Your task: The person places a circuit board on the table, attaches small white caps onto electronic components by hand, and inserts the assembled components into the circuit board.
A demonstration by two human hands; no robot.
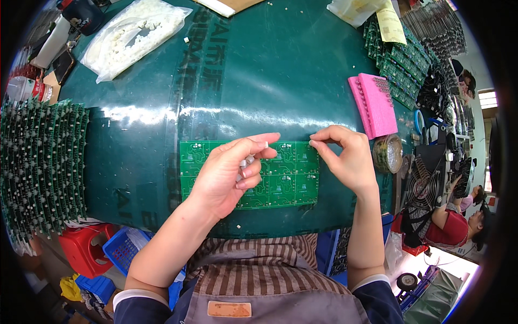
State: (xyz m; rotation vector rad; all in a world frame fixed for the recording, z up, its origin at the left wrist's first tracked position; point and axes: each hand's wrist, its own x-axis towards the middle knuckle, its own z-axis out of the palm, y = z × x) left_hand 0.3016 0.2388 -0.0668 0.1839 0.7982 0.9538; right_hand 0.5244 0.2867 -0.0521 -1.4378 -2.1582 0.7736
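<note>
A green printed circuit board panel [291,190], divided into several repeated sections, lies flat on the table in front of me. My left hand [229,167] is over its left half, palm turned up. Its curled fingers hold several small white connectors [249,160], with one between thumb and index finger. At the panel's far right corner, my right hand [345,156] pinches thumb and index finger together on a small white connector, mostly hidden by the fingertips. The left hand and wrist cover part of the panel.
A clear bag of white connectors [135,38] lies far left. Stacked circuit boards [43,167] rise at the left edge; more boards [407,67] lie far right. Pink foam [373,105] and a round clear container [387,154] sit right of the panel. A co-worker [450,224] is beyond.
</note>
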